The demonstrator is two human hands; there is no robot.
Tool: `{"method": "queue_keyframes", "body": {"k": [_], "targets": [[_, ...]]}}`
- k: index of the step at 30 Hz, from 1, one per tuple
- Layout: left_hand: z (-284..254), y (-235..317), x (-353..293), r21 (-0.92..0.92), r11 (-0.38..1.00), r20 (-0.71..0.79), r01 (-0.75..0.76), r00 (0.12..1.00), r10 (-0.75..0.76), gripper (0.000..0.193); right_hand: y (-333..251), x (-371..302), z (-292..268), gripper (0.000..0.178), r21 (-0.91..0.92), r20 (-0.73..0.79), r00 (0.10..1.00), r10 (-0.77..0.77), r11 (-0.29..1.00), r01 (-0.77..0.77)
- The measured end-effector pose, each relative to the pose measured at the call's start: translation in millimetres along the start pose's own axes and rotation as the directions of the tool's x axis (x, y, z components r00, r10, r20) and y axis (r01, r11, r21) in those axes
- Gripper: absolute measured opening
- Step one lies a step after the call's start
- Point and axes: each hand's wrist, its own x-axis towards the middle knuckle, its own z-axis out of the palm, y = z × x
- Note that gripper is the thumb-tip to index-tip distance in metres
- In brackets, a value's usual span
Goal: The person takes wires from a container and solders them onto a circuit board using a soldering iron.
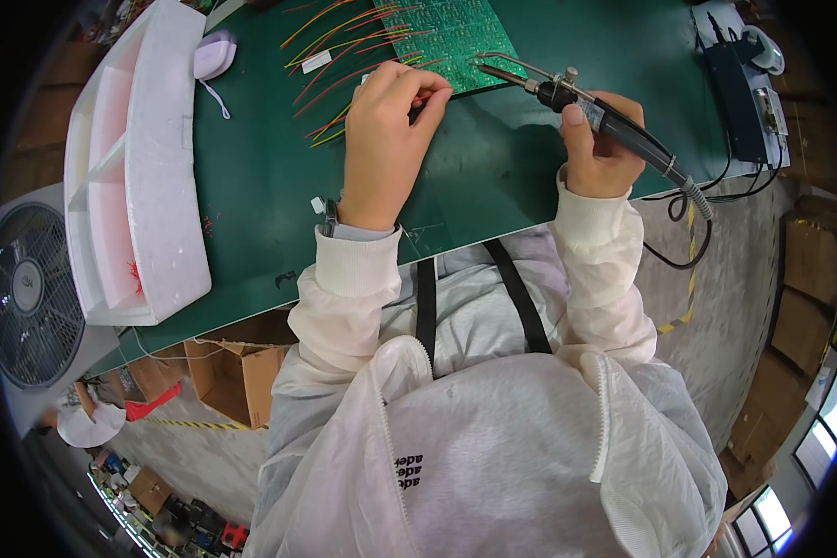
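My left hand (386,139) rests on the green bench mat (260,205), its fingertips pinching a thin red wire (432,93) at the near edge of a green circuit board (451,37). My right hand (599,149) grips a black-handled soldering iron (623,126). The iron's metal tip (493,67) points left and reaches the board's near right corner, close to my left fingertips. Several red, yellow and orange wires (344,46) fan out from the board toward the left.
A white foam tray (149,167) with pink-lined compartments lies at the left of the mat. A blue soldering station (744,88) stands at the right, its black cable (692,232) hanging off the bench edge. A fan (28,298) and cardboard boxes (232,372) sit below the bench.
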Motion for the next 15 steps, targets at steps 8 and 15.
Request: {"method": "queue_keyframes", "body": {"k": [8, 15], "targets": [[0.9, -0.7, 0.6, -0.004, 1.000, 0.015, 0.015, 1.000, -0.015, 0.008, -0.8, -2.0, -3.1, 0.029, -0.018, -0.007, 0.999, -0.043, 0.999, 0.043], [2.1, -0.3, 0.6, -0.028, 0.999, 0.019, 0.029, 0.999, -0.028, 0.010, 0.9, 0.0, -2.3, 0.032, -0.101, -0.033, 0.999, -0.028, 0.995, 0.025]]}}
